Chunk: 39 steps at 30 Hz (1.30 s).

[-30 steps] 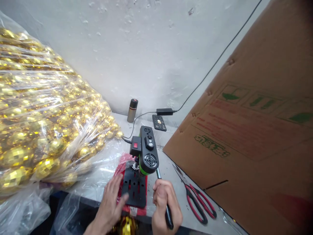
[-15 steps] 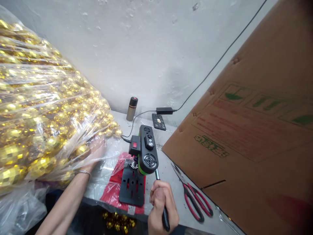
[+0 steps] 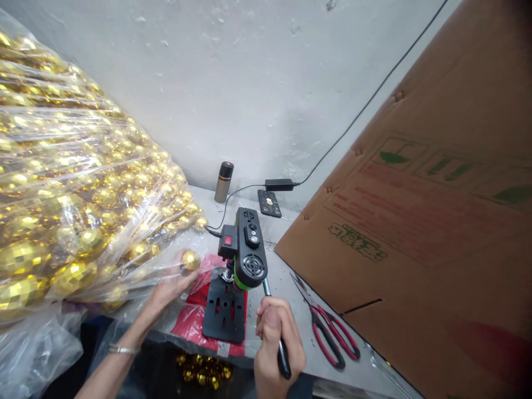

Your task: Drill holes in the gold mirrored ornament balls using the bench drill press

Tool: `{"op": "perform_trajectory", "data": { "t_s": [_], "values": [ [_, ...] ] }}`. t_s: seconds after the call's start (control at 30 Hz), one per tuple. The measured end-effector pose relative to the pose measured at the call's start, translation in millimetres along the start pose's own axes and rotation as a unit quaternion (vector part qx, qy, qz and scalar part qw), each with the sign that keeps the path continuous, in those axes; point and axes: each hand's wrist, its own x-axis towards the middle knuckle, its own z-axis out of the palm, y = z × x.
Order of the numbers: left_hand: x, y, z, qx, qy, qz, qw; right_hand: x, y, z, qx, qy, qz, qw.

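Note:
My left hand point(image 3: 172, 282) grips a small shiny gold ball point(image 3: 190, 261), just left of a small bench drill press point(image 3: 251, 249). Clear plastic partly veils that hand. In my right hand point(image 3: 277, 338) is the drill press lever point(image 3: 284, 363), its black grip wrapped by my fingers. The black slotted base plate point(image 3: 225, 327) of the press rests on red plastic point(image 3: 185, 330). A large clear bag of gold faceted balls point(image 3: 83, 221) fills the left side, close to my left hand. The drill tip is hidden under the press head.
Red-and-black scissors point(image 3: 332, 332) lie right of my right hand, beside a big cardboard box point(image 3: 415, 221). Behind the press are a phone point(image 3: 270, 203), a power adapter point(image 3: 279, 184) with its cable, and a bottle point(image 3: 224, 182). More gold balls point(image 3: 203, 370) sit below the table edge.
My left hand has come out from among the balls in the bag, moving right toward the press with one gold ball. My right hand stays on the lever.

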Motion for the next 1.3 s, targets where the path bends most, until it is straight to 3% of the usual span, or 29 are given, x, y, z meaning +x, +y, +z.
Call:
{"op": "perform_trajectory", "data": {
  "t_s": [0.1,0.2,0.27,0.37,0.53,0.7,0.97,1.17,1.3],
  "values": [
    [-36.5,7.4,15.7,-0.107,-0.097,-0.061,0.988,7.6,-5.0,-1.5,-0.004,-0.006,0.0,1.0],
    [-60.3,10.4,31.1,-0.246,-0.17,-0.177,0.938,14.5,-9.5,-3.0,-0.013,-0.022,0.0,1.0],
    [-66.6,10.4,39.3,-0.266,-0.191,-0.209,0.922,17.0,-11.3,-3.8,-0.019,-0.029,-0.008,0.999],
    [-67.9,8.4,47.0,-0.237,-0.199,-0.178,0.934,16.4,-11.4,-4.7,-0.023,-0.031,-0.015,0.999],
    [-70.0,3.7,51.1,-0.141,-0.167,-0.039,0.975,10.9,-8.1,-5.2,-0.019,-0.036,-0.014,0.999],
    [-73.8,8.2,50.9,-0.053,-0.175,0.042,0.982,10.1,-7.1,-5.1,-0.021,-0.04,-0.022,0.999],
    [-81.4,23.5,45.3,0.013,-0.233,0.052,0.971,10.7,-7.2,-6.0,-0.014,-0.044,-0.019,0.999],
    [-80.9,26.5,48.0,0.026,-0.204,0.027,0.978,9.4,-6.6,-5.8,-0.007,-0.036,-0.018,0.999],
    [-75.3,29.0,50.4,0.035,-0.214,0.033,0.976,10.8,-8.2,-4.5,-0.006,-0.03,-0.01,0.999]
  ]
}}
